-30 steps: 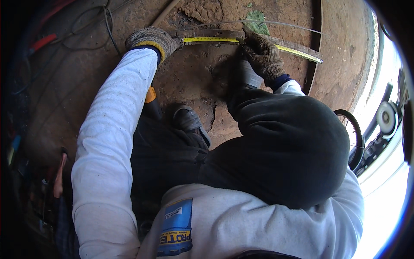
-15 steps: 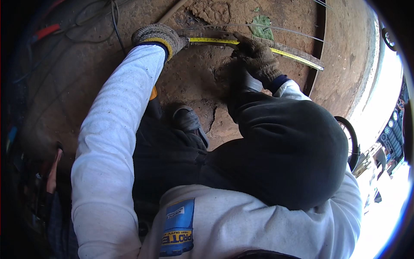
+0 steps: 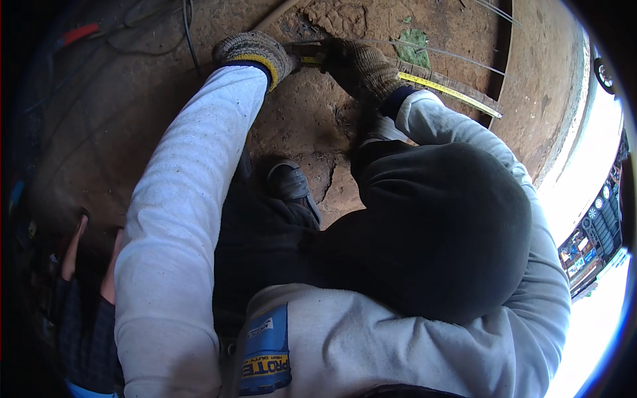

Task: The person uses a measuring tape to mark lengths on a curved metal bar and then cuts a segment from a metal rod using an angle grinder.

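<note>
Brown, rough, cracked floor (image 3: 302, 113) took up the upper & mid frame, w/ bright daylight down the right edge. At upper ctr a yellow tape measure (image 3: 451, 93) ran out straight, sloping down toward upper right, alongside a thin brown strip (image 3: 459, 84); far end reached just past a dark bar (image 3: 502, 56). L hand (image 3: 255, 54), in a knit glove w/ yellow cuff, was up left of ctr, closed on the near end of the tape; fingertips mostly hidden. R hand (image 3: 361, 66), in a brown knit glove, was just right of it, reaching over the tape & covering its mid pt.; fingers were dark & turned away, so couldn't tell how far closed or if they gripped it. Green leaf-like scrap (image 3: 413, 48) lay just above the tape, w/ a thin wire (image 3: 458, 54) crossing nr it. Upper left had a red-handled item (image 3: 78, 33) & a dark cable (image 3: 189, 33). Sandaled foot (image 3: 290, 182) stood mid-frame; another person's legs (image 3: 74, 249) showed lower left, a wheel (image 3: 602, 74) upper right.
</note>
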Motion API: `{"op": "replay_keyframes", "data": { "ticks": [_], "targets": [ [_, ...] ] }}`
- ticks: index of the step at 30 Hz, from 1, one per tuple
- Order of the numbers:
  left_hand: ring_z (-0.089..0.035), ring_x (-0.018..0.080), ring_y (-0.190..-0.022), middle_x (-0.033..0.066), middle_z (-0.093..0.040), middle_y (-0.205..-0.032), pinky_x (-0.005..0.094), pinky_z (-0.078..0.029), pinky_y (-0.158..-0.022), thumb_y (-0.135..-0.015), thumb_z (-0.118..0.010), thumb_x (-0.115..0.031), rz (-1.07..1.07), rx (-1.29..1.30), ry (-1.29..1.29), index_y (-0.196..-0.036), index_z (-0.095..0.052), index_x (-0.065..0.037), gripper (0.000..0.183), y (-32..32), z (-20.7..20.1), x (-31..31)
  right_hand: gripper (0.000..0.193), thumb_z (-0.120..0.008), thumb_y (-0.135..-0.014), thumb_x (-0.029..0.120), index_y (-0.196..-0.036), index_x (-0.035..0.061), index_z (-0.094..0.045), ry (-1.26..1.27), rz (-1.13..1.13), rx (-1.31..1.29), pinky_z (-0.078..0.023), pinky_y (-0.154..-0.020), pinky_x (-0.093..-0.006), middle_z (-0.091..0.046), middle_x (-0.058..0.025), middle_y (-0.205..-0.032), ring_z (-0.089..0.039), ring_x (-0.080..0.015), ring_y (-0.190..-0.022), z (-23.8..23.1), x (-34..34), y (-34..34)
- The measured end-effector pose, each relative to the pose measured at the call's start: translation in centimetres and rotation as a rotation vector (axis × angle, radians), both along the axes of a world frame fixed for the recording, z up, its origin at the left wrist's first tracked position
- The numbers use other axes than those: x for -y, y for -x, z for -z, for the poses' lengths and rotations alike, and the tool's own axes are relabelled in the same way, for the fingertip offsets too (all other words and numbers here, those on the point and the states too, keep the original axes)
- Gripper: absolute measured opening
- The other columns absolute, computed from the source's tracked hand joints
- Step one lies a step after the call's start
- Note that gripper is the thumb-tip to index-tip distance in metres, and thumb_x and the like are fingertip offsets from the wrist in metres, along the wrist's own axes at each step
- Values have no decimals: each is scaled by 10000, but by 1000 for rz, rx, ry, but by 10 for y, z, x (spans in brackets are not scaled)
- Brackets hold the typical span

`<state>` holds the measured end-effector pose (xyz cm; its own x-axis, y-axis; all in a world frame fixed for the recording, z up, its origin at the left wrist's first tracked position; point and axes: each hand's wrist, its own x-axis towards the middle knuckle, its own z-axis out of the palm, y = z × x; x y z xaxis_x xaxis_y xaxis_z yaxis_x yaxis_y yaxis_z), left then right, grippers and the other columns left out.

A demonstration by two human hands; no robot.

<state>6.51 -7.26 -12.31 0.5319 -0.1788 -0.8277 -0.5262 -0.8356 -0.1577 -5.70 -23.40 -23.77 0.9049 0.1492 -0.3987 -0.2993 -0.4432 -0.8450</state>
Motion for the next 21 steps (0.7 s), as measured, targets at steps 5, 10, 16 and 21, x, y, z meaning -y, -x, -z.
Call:
{"op": "replay_keyframes", "data": {
  "ticks": [5,10,16,21],
  "targets": [
    [-581,360,-1280,153,-593,-1407,525,-465,-1057,-941,-507,-622,-36,1,-14,-1386,-598,-114,682,1,3,-11,300,-570,-985,332,-1185,138,-678,372,-169,60,-558,-768,-451,-720,-175,-934,-700,-363,-895,-47,-12,-12],
    [-588,360,-1274,157,-589,-1412,527,-467,-1054,-940,-522,-600,-31,-16,20,-1382,-602,-108,666,-1,5,-8,315,-559,-975,336,-1197,142,-670,442,-157,48,-559,-798,-468,-714,-194,-964,-696,-380,-930,-54,-8,-10],
    [-594,354,-1268,153,-607,-1391,528,-472,-1047,-936,-536,-599,-31,0,2,-1373,-610,-104,664,-1,1,-4,264,-537,-1001,307,-1111,105,-665,403,-170,24,-543,-752,-459,-697,-203,-910,-684,-397,-902,-42,-4,-12],
    [-598,353,-1262,155,-615,-1380,524,-474,-1043,-930,-547,-600,-50,-25,6,-1355,-626,-103,658,-2,-16,3,297,-524,-1002,325,-1145,103,-660,441,-117,26,-538,-780,-471,-698,-213,-940,-678,-402,-930,-49,-5,-12]
  ]
}}
